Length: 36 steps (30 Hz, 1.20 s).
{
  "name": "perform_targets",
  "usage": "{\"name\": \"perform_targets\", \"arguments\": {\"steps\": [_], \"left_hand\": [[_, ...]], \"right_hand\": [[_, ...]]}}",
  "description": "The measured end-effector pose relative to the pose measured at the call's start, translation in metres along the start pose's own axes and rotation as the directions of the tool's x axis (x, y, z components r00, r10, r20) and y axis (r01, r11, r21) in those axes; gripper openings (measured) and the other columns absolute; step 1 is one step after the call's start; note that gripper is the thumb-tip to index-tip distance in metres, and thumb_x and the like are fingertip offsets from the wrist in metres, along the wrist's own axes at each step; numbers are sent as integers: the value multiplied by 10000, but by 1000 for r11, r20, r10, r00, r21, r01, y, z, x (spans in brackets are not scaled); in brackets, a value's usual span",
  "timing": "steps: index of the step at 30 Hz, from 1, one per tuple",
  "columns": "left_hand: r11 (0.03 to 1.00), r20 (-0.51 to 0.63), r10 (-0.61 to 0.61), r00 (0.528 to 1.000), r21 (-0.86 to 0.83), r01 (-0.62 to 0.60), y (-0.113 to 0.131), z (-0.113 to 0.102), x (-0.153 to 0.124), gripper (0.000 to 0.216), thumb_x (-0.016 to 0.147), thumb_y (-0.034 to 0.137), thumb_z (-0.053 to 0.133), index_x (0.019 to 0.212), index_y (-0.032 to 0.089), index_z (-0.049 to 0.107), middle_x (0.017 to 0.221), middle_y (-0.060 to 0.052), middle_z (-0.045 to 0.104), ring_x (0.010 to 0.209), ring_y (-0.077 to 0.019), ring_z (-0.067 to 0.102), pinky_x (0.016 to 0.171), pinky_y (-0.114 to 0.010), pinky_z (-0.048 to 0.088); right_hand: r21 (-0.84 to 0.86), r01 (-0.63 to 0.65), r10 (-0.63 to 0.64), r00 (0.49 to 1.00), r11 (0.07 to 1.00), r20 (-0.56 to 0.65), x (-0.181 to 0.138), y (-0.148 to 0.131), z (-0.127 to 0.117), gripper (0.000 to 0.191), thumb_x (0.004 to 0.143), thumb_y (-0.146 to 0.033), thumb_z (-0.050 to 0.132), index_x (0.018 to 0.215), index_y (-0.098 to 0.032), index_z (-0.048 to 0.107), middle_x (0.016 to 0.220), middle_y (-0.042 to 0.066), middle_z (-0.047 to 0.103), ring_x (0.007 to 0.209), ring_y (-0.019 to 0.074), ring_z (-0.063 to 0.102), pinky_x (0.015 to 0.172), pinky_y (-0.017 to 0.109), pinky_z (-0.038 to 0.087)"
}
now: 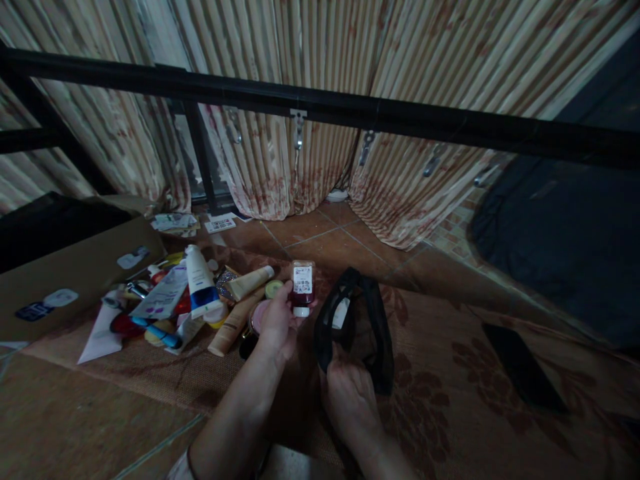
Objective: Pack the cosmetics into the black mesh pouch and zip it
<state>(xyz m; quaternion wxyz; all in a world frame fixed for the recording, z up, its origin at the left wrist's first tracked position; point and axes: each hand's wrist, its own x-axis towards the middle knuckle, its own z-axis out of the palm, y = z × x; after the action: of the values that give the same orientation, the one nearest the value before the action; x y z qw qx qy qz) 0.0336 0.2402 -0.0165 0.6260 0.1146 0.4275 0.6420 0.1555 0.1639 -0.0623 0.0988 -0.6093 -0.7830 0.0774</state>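
My left hand (278, 325) is closed around a small bottle (303, 279) with dark red contents, a printed white label and a white cap pointing toward me. Beside it, my right hand (349, 390) grips the near edge of a black pouch (384, 337), whose mouth stands open. Something with a white label (341, 313) shows inside the pouch. Left of my hands lies a heap of cosmetics: a white and blue tube (201, 277), a tan tube (235, 323), a pale pink tube (104, 330) and several smaller items. My right fingertips are partly hidden by the pouch.
A patterned brown mat (425, 373) covers the floor, with a dark flat phone-like slab (525, 367) on its right. A cardboard box (90, 267) stands at left. Papers (175, 223) lie behind the heap. A black metal bar (340, 107) crosses before striped curtains (300, 173).
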Motion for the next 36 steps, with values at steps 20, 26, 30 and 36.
{"name": "perform_targets", "arguments": {"steps": [20, 26, 30, 36], "left_hand": [[1000, 58, 0, 998, 13, 0, -3, -6, 5, 130, 728, 198, 537, 747, 124, 642, 695, -54, 695, 597, -153, 648, 555, -225, 491], [996, 36, 67, 997, 62, -69, -7, -6, 5, 82, 657, 189, 595, 719, 150, 631, 641, -5, 647, 562, -126, 605, 507, -206, 431], [994, 38, 80, 996, 72, -83, -7, -5, 4, 166, 636, 210, 618, 793, 157, 628, 686, -7, 665, 595, -146, 626, 526, -220, 442], [993, 29, 91, 995, 69, -93, -5, -2, 0, 190, 623, 188, 621, 810, 152, 625, 719, -28, 688, 658, -173, 665, 569, -225, 471]], "right_hand": [[-81, -27, 28, 1000, 996, 6, 0, -3, -3, 269, 850, -58, 454, 1056, -156, 598, 867, 73, 691, 800, 199, 656, 706, 285, 417], [-59, 25, -27, 999, 998, -22, 0, -1, -1, 237, 850, -70, 476, 1033, -159, 599, 871, 67, 689, 762, 175, 647, 686, 262, 408], [-57, 22, -25, 998, 998, -54, -2, 0, 1, 283, 843, -43, 454, 1055, -164, 596, 897, 68, 687, 772, 172, 646, 706, 265, 416], [-41, 17, -19, 998, 999, -53, -3, 0, 3, 295, 840, -51, 454, 1079, -150, 595, 898, 79, 685, 792, 181, 647, 718, 268, 424]]}}
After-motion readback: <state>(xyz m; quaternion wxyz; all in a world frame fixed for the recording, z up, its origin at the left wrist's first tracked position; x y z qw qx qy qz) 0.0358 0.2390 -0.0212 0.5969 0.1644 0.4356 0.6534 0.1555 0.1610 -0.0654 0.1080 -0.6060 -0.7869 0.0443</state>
